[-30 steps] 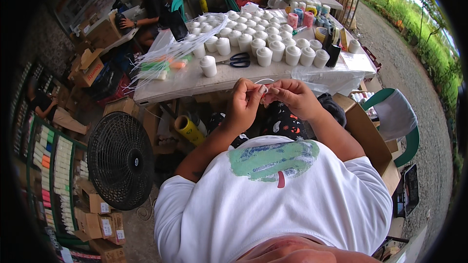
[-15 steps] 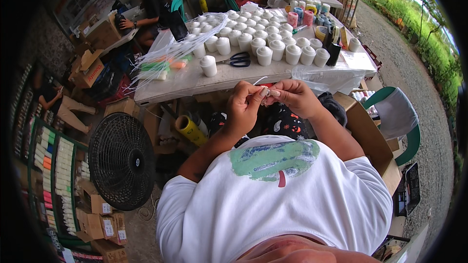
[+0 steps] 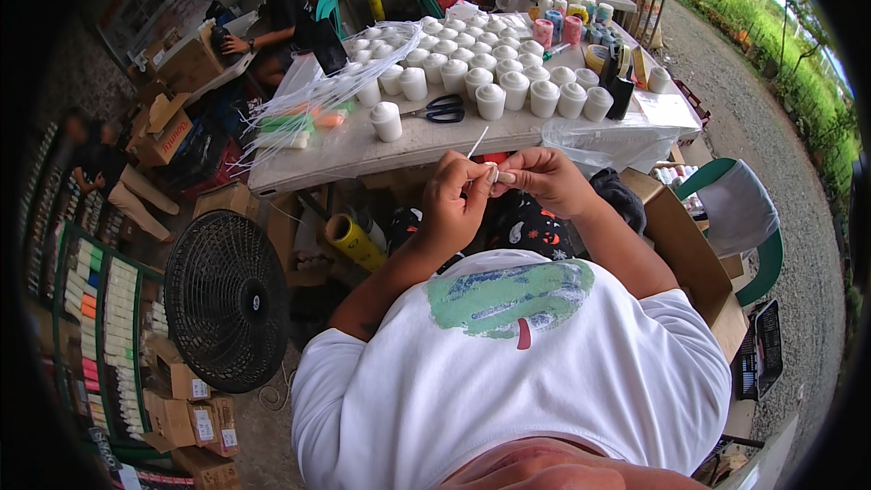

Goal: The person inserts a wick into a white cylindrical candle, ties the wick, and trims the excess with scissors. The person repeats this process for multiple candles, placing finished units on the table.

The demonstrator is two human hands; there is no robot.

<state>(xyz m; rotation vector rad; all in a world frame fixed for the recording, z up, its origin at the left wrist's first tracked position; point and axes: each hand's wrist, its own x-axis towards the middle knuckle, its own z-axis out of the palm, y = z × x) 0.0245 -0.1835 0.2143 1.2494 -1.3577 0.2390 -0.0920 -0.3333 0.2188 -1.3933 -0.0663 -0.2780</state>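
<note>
A thin white strand (image 3: 478,142) sits at the fingertips of both my hands, its free end sticking up from my left grip (image 3: 455,197) and leaning to the right. I pinch it there between thumb and forefinger. My right grip (image 3: 547,183) meets the left one just beside it, its thumb and forefinger also pressed together on the strand's lower part; my fingers hide exactly how it runs between them.

Below the grip are my patterned dark trousers (image 3: 529,229), and nearer me is my white shirt (image 3: 508,381), with a green print on it. Just beyond the grip runs the edge of the bench (image 3: 358,161). Ahead, on the bench, lie scissors (image 3: 445,110) with dark handles, and to their left one white cup-shaped piece (image 3: 386,122) stands a little apart. Past the scissors, many more white pieces (image 3: 491,102) with domed tops stand in close rows. Ahead and left of the grip lies a loose bundle of white strands (image 3: 304,102); ahead and right stands a black tape dispenser (image 3: 621,91).

Left of my grip, lower than the bench, are a yellow roll (image 3: 352,240) and, farther out, a black fan (image 3: 227,299). To the right are an open cardboard box (image 3: 676,236) and a green chair (image 3: 764,270) with a grey cloth (image 3: 742,209) over it.
</note>
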